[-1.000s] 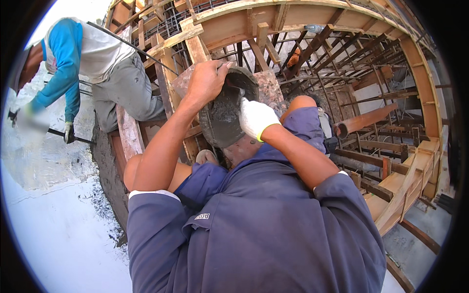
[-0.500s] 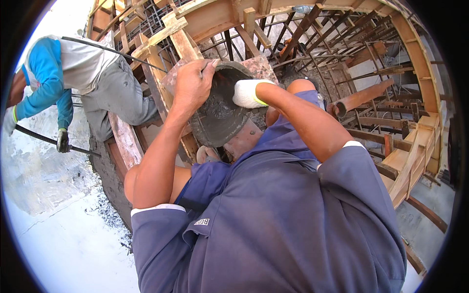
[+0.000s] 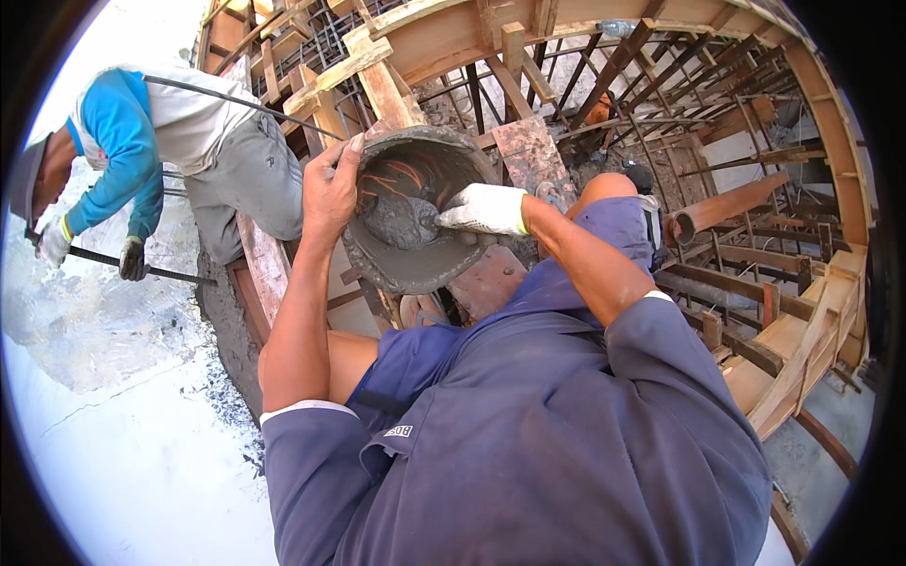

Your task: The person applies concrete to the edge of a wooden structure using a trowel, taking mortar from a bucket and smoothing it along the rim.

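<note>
A round grey bucket (image 3: 415, 275), its walls coated with wet mortar, is tipped so that its mouth faces me above my knees. My bare left hand (image 3: 332, 189) is closed on the bucket's left rim, thumb up along it. Inside lies a lump of wet grey mortar (image 3: 394, 224). My right hand (image 3: 483, 208), in a white knit glove, reaches in over the right rim. Its fingers are closed, with their tips at the mortar; what they hold is hidden by glove and mortar. A mortar-smeared board (image 3: 486, 280) shows below the bucket.
At the left a co-worker in blue sleeves bends over, both gloved hands on a dark bar (image 3: 170, 274). A strip of wet mortar (image 3: 231, 325) edges the pale slab (image 3: 123, 424). Curved wooden formwork (image 3: 830, 141), props and a rusty pipe (image 3: 727, 203) stand at the right, over a drop.
The bucket has tilted further toward me, showing more of its inside. My right hand has gone deeper to the mortar, and my left hand has shifted along the rim. The view has moved slightly.
</note>
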Motion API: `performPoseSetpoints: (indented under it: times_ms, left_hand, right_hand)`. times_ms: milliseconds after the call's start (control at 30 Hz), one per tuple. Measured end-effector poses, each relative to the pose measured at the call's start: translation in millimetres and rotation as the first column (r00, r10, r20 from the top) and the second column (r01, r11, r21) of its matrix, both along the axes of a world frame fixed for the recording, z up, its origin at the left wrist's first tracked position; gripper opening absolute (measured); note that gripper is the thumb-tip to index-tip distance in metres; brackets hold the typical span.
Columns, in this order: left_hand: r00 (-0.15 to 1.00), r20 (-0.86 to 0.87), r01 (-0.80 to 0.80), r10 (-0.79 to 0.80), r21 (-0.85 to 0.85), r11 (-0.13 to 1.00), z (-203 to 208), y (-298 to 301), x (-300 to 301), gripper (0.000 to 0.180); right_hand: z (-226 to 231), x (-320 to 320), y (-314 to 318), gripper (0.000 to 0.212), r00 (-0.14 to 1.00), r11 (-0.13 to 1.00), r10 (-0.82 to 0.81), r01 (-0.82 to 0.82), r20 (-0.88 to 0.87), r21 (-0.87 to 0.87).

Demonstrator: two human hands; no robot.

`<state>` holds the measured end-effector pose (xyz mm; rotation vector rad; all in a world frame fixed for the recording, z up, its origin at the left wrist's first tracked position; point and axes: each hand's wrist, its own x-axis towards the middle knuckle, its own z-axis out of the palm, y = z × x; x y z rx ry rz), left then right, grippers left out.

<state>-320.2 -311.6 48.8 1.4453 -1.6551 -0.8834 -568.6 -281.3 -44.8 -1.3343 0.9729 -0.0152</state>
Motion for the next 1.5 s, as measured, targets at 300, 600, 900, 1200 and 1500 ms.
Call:
performPoseSetpoints:
  times_ms: [300, 600, 900, 1200, 1500]
  left_hand:
    - [0.944, -0.145, -0.281, 0.296, 0.115, 0.953, -33, -2, 65, 0.043]
    - [0.741, -0.007, -0.669, 0.671, 0.074, 0.74, 38, 72, 238, 0.046]
    - [-0.001, -0.237, -0.999, 0.972, -0.037, -0.01, 100, 344, 399, 0.049]
    - [-0.596, -0.406, -0.68, 0.693, -0.204, -0.704, 69, 513, 364, 0.049]
    - [-0.575, -0.477, -0.717, 0.665, -0.099, -0.69, 21, 516, 363, 0.049]
  right_hand:
    - [85, -4, 13, 0.051, 0.975, 0.973, -0.212, 0.204, 0.065, 0.108]
    - [192, -7, -7, 0.055, 0.98, 0.981, -0.188, 0.186, -0.062, -0.047]
    - [122, 194, -10, 0.048, 0.981, 0.973, 0.181, -0.189, -0.073, -0.132]
    - [86, 539, 61, 0.055, 0.816, 0.65, 0.492, -0.113, 0.303, -0.752]
    - [110, 423, 27, 0.056, 0.82, 0.842, -0.041, -0.28, 0.571, 0.462]
